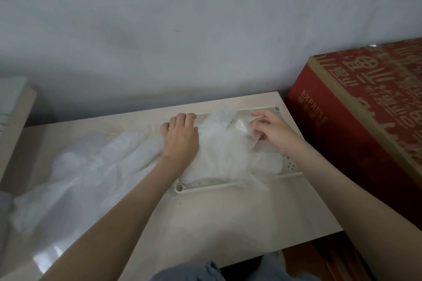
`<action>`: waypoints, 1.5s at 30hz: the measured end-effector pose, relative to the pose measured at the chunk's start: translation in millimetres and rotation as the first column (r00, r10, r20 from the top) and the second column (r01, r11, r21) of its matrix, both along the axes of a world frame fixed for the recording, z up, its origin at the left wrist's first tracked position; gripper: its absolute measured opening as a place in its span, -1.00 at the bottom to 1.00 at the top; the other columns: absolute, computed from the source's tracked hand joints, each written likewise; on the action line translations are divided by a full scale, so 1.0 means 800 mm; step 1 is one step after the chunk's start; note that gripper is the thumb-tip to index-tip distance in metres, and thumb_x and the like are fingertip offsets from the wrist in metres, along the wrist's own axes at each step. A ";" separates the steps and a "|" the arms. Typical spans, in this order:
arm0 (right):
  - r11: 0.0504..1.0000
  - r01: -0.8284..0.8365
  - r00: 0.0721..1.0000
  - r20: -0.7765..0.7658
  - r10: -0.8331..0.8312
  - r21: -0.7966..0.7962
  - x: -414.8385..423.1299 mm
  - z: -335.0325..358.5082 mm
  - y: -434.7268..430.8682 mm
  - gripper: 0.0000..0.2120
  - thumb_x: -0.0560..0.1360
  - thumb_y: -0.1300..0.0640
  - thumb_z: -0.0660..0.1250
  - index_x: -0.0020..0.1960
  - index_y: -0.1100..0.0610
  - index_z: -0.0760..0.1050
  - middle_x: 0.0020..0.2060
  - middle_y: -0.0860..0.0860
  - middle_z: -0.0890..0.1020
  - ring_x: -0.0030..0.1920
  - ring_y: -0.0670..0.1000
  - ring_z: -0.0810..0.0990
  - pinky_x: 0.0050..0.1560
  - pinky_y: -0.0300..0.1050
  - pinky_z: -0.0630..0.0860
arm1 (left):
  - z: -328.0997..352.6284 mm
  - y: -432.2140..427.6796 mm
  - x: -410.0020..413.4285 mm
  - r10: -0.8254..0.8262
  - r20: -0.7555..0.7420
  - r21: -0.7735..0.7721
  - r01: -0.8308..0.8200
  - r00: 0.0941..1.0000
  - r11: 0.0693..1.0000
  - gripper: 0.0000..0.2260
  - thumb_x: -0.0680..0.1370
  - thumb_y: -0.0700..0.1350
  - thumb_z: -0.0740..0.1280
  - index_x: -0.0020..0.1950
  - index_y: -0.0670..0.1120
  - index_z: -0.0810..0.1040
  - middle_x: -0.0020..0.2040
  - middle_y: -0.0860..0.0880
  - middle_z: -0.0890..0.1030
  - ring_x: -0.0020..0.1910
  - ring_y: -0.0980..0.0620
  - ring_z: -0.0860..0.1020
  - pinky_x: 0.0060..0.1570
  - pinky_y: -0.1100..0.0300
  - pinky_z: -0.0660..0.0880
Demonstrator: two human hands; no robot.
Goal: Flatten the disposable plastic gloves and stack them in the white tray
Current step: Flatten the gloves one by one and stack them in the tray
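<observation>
Left hand (181,138) lies palm-down, fingers together and curled at the tips, pressing flat on the gloves (225,150) piled in the tray (291,163); it grips nothing. Right hand (272,131), just beside it across the pile, pinches a thin edge of one glove between thumb and fingertips, lifting a small translucent flap off the heap. These gloves are filmy, crinkled plastic, milky white and half see-through, with soft folds and no clear finger shapes from this angle. Under them the tray is a shallow rectangle of cream-white hard plastic with a low rim, round sockets at its corners and small punched holes showing in the floor below the right wrist. Outward from the left hand a larger loose heap (75,180) of the same glossy film sprawls over the table (217,219), wrinkled and catching a bright glare near the person's side. That table is a pale wood-grain laminate with a smooth matt face. Beyond the right forearm stands a big red box (356,121), cardboard with gold-beige print and the word EXPRESS on its side.
</observation>
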State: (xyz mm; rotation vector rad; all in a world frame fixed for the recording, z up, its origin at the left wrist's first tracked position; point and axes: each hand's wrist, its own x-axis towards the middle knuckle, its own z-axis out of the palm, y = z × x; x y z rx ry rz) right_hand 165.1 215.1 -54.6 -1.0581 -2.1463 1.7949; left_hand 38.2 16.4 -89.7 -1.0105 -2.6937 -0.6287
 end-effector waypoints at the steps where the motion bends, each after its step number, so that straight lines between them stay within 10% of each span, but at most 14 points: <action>1: 1.000 0.003 1.000 -0.001 -0.003 0.006 -0.001 -0.001 0.000 -0.77 0.59 0.25 0.24 0.24 0.18 0.45 -0.13 0.00 0.58 -0.32 -0.08 0.61 -0.16 -0.13 0.58 | -0.001 0.000 0.003 -0.058 -0.045 0.011 0.059 0.997 0.998 -0.71 0.44 -0.20 0.23 0.15 -0.15 0.52 0.08 -0.11 0.57 0.03 -0.16 0.50 0.07 -0.04 0.31; 7: 0.987 -0.152 0.982 0.125 0.145 0.055 -0.007 0.001 -0.002 -0.53 0.44 0.07 0.47 0.26 -0.04 0.35 -0.03 -0.08 0.54 -0.11 -0.08 0.60 -0.05 -0.18 0.49 | -0.002 -0.002 0.012 -0.490 0.019 -0.176 0.485 0.871 0.856 -0.51 0.51 0.14 0.06 0.30 -0.07 0.50 0.31 -0.08 0.52 0.32 -0.05 0.47 0.33 0.00 0.07; 10: 0.957 -0.231 0.960 0.203 0.194 0.177 -0.008 -0.005 -0.006 -0.46 0.42 0.17 0.49 0.29 -0.07 0.35 -0.05 -0.09 0.49 -0.13 -0.14 0.53 -0.20 -0.25 0.48 | -0.004 -0.001 0.015 -0.447 0.217 -0.356 0.496 0.868 0.792 -0.27 0.45 0.35 -0.18 0.53 0.03 0.18 0.55 -0.01 0.16 0.54 0.07 0.07 0.47 0.02 -0.19; 14: 0.944 -0.174 0.972 0.200 0.120 0.279 -0.010 -0.012 -0.003 -0.64 0.49 0.25 0.34 0.27 0.10 0.44 -0.15 -0.04 0.58 -0.23 -0.10 0.58 -0.16 -0.21 0.49 | -0.003 0.004 0.020 -0.379 0.368 -0.426 0.516 0.849 0.743 -0.37 0.58 0.31 -0.05 0.57 0.06 -0.09 0.58 0.00 -0.13 0.54 0.08 -0.19 0.48 -0.05 -0.28; 27: 0.993 0.049 0.996 -0.077 -0.041 0.106 0.013 0.014 0.025 -0.80 0.55 0.26 0.29 0.16 0.18 0.51 -0.24 0.08 0.58 -0.46 -0.13 0.39 -0.34 -0.23 0.39 | -0.022 0.007 0.023 -0.380 0.316 -0.491 0.493 0.869 0.718 -0.32 0.57 0.33 -0.08 0.55 0.05 -0.26 0.55 -0.03 -0.30 0.51 0.05 -0.32 0.44 -0.06 -0.37; 32: 0.956 0.093 0.994 0.020 -0.103 0.278 0.027 0.017 0.027 -0.76 0.48 0.23 0.31 0.13 0.05 0.51 -0.17 -0.01 0.57 -0.26 -0.16 0.48 -0.16 -0.24 0.37 | -0.025 0.006 0.024 -0.380 0.305 -0.490 0.486 0.873 0.723 -0.32 0.57 0.34 -0.08 0.55 0.06 -0.25 0.56 -0.03 -0.28 0.52 0.06 -0.31 0.44 -0.06 -0.36; 37: 0.912 -0.225 0.974 0.094 0.205 0.344 0.039 0.035 -0.007 -0.79 0.51 0.17 0.35 0.12 -0.03 0.52 -0.11 -0.12 0.57 -0.23 -0.22 0.46 -0.18 -0.39 0.39 | -0.023 0.007 0.023 -0.377 0.314 -0.489 0.488 0.872 0.723 -0.31 0.56 0.35 -0.08 0.55 0.06 -0.25 0.56 -0.03 -0.28 0.52 0.06 -0.31 0.45 -0.06 -0.36; 41: 0.693 -0.705 0.679 0.425 0.599 0.150 0.046 0.031 -0.029 -0.76 0.49 0.05 0.40 0.14 -0.12 0.54 0.03 -0.18 0.61 0.05 -0.25 0.53 0.06 -0.37 0.40 | -0.022 0.008 0.024 -0.375 0.309 -0.502 0.485 0.874 0.716 -0.28 0.51 0.39 -0.15 0.56 0.06 -0.24 0.56 -0.03 -0.27 0.52 0.06 -0.30 0.44 -0.06 -0.35; 45: 0.680 -0.725 0.648 0.443 0.620 0.108 0.067 0.023 -0.028 -0.77 0.52 0.09 0.35 0.09 -0.21 0.56 0.01 -0.23 0.65 0.04 -0.30 0.55 0.06 -0.35 0.40 | -0.023 0.009 0.024 -0.363 0.311 -0.506 0.477 0.878 0.719 -0.27 0.51 0.39 -0.13 0.56 0.06 -0.23 0.56 -0.02 -0.27 0.52 0.06 -0.30 0.45 -0.07 -0.34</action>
